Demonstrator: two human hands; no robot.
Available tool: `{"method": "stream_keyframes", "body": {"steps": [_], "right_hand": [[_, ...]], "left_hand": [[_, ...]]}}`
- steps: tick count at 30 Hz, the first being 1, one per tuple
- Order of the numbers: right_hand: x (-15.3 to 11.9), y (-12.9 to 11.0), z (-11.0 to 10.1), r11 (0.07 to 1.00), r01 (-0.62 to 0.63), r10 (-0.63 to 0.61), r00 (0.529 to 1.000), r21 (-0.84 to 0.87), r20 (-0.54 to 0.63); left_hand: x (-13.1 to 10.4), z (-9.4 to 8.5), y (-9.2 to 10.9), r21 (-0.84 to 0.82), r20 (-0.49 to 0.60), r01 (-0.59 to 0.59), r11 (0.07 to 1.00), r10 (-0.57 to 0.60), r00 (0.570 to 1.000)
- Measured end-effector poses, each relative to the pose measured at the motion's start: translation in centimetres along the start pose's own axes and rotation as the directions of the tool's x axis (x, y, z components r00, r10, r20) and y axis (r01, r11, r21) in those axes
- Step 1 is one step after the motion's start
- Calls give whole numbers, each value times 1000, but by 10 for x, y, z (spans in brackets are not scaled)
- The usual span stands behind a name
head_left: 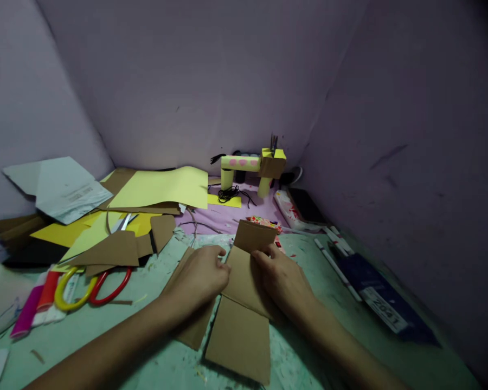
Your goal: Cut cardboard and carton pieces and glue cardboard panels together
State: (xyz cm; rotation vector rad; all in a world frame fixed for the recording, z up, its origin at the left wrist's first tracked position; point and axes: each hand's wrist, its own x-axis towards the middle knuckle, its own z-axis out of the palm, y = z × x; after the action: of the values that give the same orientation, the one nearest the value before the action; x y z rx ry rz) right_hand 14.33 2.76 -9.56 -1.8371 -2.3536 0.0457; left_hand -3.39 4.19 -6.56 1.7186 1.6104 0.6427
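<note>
A strip of brown cardboard, creased into several square panels, lies in front of me with its far panel bent up. My left hand is closed at the left edge of the middle panel, its fingertips curled and partly hidden. On the right side, my right hand grips the same cardboard near the upper crease, thumb and index finger close together. Under my left hand and forearm is another flat cardboard piece, partly covered.
Scissors with yellow and red handles lie left among cardboard scraps and yellow paper. A paper-tube animal figure stands at the back beside black cord. Rightward are a phone, white pens and a blue packet.
</note>
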Motion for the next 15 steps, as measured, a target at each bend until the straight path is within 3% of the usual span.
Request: {"method": "stream_keyframes", "body": {"steps": [3, 6, 8, 10, 12, 15], "right_hand": [[2, 5, 6, 998, 46, -45, 998, 35, -37], [-1, 10, 9, 974, 81, -36, 977, 209, -209], [-3, 14, 4, 930, 100, 38, 931, 354, -364], [-2, 18, -5, 873, 72, 174, 877, 482, -447], [2, 24, -15, 818, -5, 313, 844, 576, -437], [14, 31, -23, 774, -117, 394, 858, 622, -329]], "left_hand": [[8, 14, -3, 99, -3, -40, 994, 40, 999], [10, 20, -8, 141, -4, -55, 988, 56, 998], [8, 19, -9, 157, 1, -55, 986, 55, 998], [6, 15, -7, 167, 8, -48, 985, 47, 999], [3, 11, -2, 171, 12, -41, 984, 39, 999], [-1, 7, 2, 167, 3, -39, 985, 39, 999]]}}
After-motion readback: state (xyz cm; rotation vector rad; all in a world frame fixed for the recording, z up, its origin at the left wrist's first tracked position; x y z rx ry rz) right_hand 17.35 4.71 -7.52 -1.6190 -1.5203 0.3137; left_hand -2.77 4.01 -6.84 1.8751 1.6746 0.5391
